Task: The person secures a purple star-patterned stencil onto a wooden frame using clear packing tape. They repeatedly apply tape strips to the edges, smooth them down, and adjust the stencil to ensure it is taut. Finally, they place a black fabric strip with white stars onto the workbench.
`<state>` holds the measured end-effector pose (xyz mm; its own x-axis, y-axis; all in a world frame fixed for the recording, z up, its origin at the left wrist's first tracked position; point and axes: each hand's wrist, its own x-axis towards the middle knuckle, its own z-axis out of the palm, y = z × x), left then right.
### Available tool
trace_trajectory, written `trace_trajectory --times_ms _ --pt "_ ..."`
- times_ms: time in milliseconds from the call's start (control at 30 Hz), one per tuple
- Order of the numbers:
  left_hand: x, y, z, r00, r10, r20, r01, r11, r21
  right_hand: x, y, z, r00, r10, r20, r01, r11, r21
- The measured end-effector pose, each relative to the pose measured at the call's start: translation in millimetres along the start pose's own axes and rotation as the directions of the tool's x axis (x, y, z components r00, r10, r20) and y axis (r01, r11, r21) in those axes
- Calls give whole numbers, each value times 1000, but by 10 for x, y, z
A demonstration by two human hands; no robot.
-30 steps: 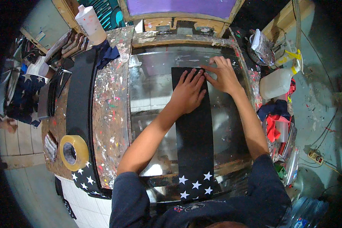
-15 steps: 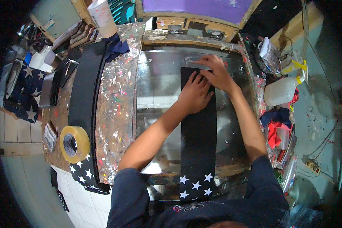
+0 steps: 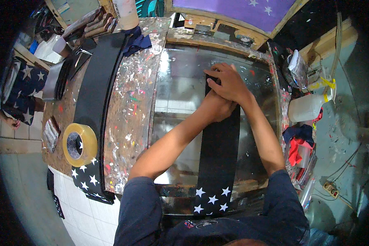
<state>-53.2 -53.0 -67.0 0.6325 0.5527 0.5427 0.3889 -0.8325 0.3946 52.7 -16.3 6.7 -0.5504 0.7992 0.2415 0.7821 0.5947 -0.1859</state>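
A long black fabric strip (image 3: 219, 151), printed with white stars at its near end, lies lengthwise on a glossy glass-like work surface (image 3: 178, 90). Over the strip's far end is my right hand (image 3: 229, 84), its fingers spread, crossing on top of my left hand (image 3: 219, 107). That left hand rests on the strip beneath it, and its fingers are mostly hidden by the right one. To the left lies a stack of similar black strips (image 3: 97, 82) with starred near ends. A roll of clear yellowish tape (image 3: 80, 144) sits on this stack.
A paint-spattered board (image 3: 129, 119) separates the stack from the glossy surface. At the back stands a purple framed panel (image 3: 233, 10), with a plastic bottle (image 3: 126, 15) and dark cloth (image 3: 137, 44) left of it. A spray bottle (image 3: 307, 107) stands right. Another person's hand (image 3: 13, 122) shows far left.
My right hand has moved down and over my left hand, covering its fingers. The whole view has shifted slightly; the strip stays on the surface.
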Motion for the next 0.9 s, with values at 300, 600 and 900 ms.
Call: trace_trajectory --times_ms 300,600,900 --pt "3 13 -16 999 8 -32 -6 998 63 -1 -58 -37 999 -29 -39 27 998 -50" --pt "24 69 -88 997 -53 -54 54 998 11 24 4 -17 1000 -28 -14 28 999 -39" --pt "41 76 -118 994 -41 -105 38 999 -31 77 42 -4 1000 -12 1 12 1000 27"
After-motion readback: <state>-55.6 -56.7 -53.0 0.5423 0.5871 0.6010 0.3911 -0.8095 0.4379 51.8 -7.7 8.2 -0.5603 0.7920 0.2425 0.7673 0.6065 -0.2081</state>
